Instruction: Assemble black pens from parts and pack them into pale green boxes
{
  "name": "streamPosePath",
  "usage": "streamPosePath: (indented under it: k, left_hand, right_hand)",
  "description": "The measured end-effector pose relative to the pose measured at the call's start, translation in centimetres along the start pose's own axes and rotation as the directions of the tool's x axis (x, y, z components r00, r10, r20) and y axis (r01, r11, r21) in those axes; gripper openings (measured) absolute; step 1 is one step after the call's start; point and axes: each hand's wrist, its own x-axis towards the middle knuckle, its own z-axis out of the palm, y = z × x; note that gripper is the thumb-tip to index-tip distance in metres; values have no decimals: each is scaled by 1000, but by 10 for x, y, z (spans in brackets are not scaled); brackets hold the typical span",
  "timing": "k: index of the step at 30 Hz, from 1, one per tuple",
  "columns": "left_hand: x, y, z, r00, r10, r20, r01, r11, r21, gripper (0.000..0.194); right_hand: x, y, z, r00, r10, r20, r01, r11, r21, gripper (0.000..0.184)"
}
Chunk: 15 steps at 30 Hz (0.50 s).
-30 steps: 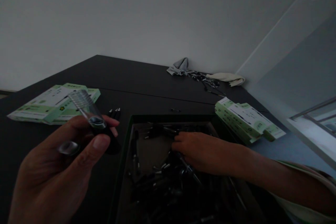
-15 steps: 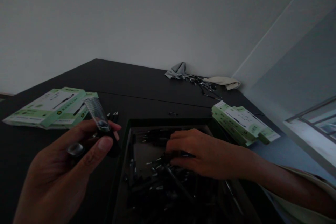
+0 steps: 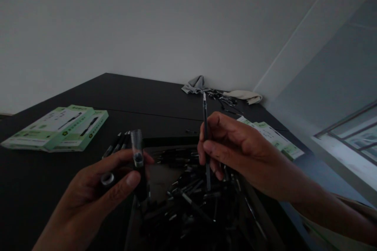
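My left hand (image 3: pixel 97 188) is closed around a pen barrel (image 3: pixel 137 153) with a clear end, held upright over the left edge of a dark open box (image 3: pixel 165 145). My right hand (image 3: pixel 235 149) pinches a thin pen refill (image 3: pixel 205 125) that points straight up, just above the box. Inside the box lies a heap of several dark pen parts (image 3: pixel 194 204). A few assembled black pens (image 3: pixel 118 145) lie on the table beside my left hand.
The table (image 3: pixel 141 90) is black. Green and white packs (image 3: pixel 59 127) lie at the left, and more packs (image 3: pixel 273 137) at the right behind my right hand. Grey and cream cloths (image 3: pixel 196 85) with small metal parts sit at the far corner by the wall.
My right hand has come up out of the box with a refill pinched in it. My left hand has shifted right toward the box with the barrel.
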Motion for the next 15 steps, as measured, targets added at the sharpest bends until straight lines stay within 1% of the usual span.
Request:
streamPosePath:
  k: [2, 3, 4, 5, 7, 9, 11, 13, 15]
  left_hand:
    - [-1, 1, 0, 992, -101, 70, 107, 991, -86, 29]
    - [-1, 2, 0, 984, -144, 101, 153, 984, -92, 29]
    - [-2, 3, 1, 981, -160, 114, 168, 984, -61, 29]
    - [-2, 4, 2, 981, -147, 124, 149, 989, -8, 28]
    - [-2, 5, 4, 989, -59, 135, 43, 992, 117, 26]
    - [-1, 5, 6, 991, 9, 134, -36, 980, 198, 24]
    - [2, 3, 7, 994, 4, 112, -27, 979, 204, 24]
    - [4, 1, 6, 997, -24, 77, 9, 983, 185, 24]
    - [5, 0, 5, 997, -58, 41, 50, 985, 166, 28]
  right_hand:
    - [-2, -3, 2, 1000, -20, -22, 20, 1000, 4, 5]
    - [-3, -4, 3, 999, -28, -43, 27, 999, -35, 7]
    - [-4, -3, 3, 997, -32, -67, 25, 995, -94, 9]
    - [-5, -2, 2, 995, -27, -91, 11, 986, -165, 12]
    - [-6, 4, -2, 992, 9, -128, -51, 945, -323, 16]
    - [-7, 14, -8, 990, 75, -117, -124, 854, -505, 15]
    - [-8, 26, -13, 986, 161, -50, -152, 721, -676, 12]
    - [-7, 38, -15, 967, 248, 64, -98, 588, -803, 11]
    - [-5, 49, -13, 934, 309, 176, -6, 510, -860, 10]
